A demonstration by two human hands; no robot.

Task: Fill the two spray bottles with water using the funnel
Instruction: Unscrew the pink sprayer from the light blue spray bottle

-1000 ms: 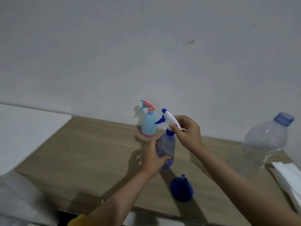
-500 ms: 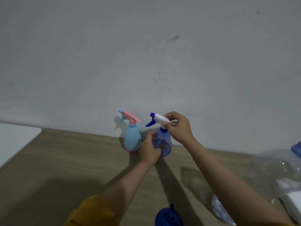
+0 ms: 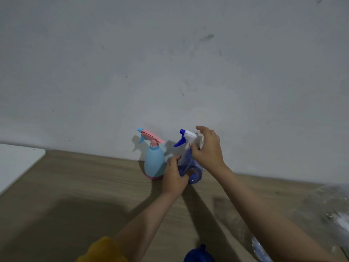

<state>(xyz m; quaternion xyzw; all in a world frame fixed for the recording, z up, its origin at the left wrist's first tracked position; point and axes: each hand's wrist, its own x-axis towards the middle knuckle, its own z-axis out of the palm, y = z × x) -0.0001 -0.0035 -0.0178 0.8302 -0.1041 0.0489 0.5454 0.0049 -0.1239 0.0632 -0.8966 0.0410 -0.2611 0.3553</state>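
Note:
A light blue spray bottle [image 3: 154, 163] with a pink trigger stands by the wall. Just to its right stands a translucent blue spray bottle [image 3: 195, 175] with a white and blue sprayer head [image 3: 186, 138], fitted on. My left hand [image 3: 174, 176] is wrapped around the lower body of this blue bottle. My right hand [image 3: 208, 150] is behind the sprayer head with its fingers spread and its thumb near the neck. The dark blue funnel [image 3: 200, 255] lies at the bottom edge, mostly cut off.
The wooden table [image 3: 75, 186] ends at a grey wall just behind the bottles. A white surface [image 3: 17, 157] adjoins it on the left. A large clear plastic water bottle [image 3: 328, 208], blurred, lies at the right edge.
The blue bottle has been moved back to the wall beside the light blue one. My right hand's fingers have opened off the sprayer head. My left hand keeps its grip.

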